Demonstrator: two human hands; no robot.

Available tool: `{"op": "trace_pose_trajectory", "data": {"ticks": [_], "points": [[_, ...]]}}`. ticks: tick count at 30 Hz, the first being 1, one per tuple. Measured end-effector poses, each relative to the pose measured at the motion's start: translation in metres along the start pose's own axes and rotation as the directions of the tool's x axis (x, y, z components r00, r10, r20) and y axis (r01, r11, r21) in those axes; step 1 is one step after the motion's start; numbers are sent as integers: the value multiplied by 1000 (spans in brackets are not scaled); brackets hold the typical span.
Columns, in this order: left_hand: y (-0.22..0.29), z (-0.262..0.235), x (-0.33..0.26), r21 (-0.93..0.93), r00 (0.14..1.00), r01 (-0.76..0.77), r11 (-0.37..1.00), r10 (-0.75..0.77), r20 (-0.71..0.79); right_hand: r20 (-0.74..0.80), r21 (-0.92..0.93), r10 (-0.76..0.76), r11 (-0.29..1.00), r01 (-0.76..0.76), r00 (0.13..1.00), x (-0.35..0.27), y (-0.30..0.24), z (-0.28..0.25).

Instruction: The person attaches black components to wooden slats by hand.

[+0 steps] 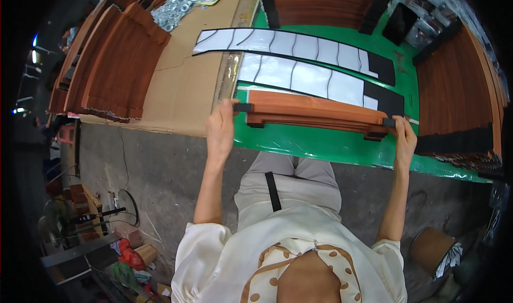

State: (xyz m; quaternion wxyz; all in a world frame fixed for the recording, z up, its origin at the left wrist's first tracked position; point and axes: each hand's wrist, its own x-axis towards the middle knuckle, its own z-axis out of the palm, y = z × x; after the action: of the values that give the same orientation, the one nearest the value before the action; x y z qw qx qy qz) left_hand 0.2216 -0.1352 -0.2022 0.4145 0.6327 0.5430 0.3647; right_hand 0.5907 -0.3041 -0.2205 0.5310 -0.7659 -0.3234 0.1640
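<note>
The tabletop [320, 145] has a bright green surface, and on its left part lies a flattened brown cardboard sheet [181, 84]; below the tabletop's edge a grey concrete floor [149, 169] runs down to a clutter of tools and scraps at the lower left. Stacks of reddish-brown wooden slats [107, 63] rest on the cardboard at far left, with a heap of metal washers [179, 6] just behind them. Further right, two long curved strips of white backing paper with black pads [299, 46] lie side by side across the green surface, and another large stack of dark wooden slats [454, 89] fills the right side, its ends capped in black. Nearest the person lies a bundle of orange-brown wooden slats [315, 111], long and slightly bowed, stacked flat, with small black pieces at both ends. It rests on the green surface near the front edge, just in front of the nearer white strip. The left hand [220, 129] grips the bundle's left end, its fingers closed around the black piece there, and the right hand [404, 140] is clamped on the right end in the same way, so the two hands are set well apart with the bundle stretched between them. The person wears a cream blouse and light trousers.
</note>
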Motion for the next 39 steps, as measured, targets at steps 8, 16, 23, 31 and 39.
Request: {"op": "trace_pose_trajectory", "data": {"ticks": [8,16,23,31,39], "points": [[-34,8,-2,-11,977,-209,978,208,-49,-11,175,3,985,-1,1000,-10,19,8],[-25,-75,21,474,856,-417,775,510,-81,-143,16,-73,997,76,987,-10,50,-13],[12,-283,101,903,555,268,337,712,-431,-173,44,-177,981,187,969,0,13,13],[-12,-345,106,594,709,170,786,321,-628,-80,5,-272,962,273,959,2,3,44],[-10,-320,116,953,590,59,298,759,-274,38,-53,-356,932,358,934,-6,-16,52]]}}
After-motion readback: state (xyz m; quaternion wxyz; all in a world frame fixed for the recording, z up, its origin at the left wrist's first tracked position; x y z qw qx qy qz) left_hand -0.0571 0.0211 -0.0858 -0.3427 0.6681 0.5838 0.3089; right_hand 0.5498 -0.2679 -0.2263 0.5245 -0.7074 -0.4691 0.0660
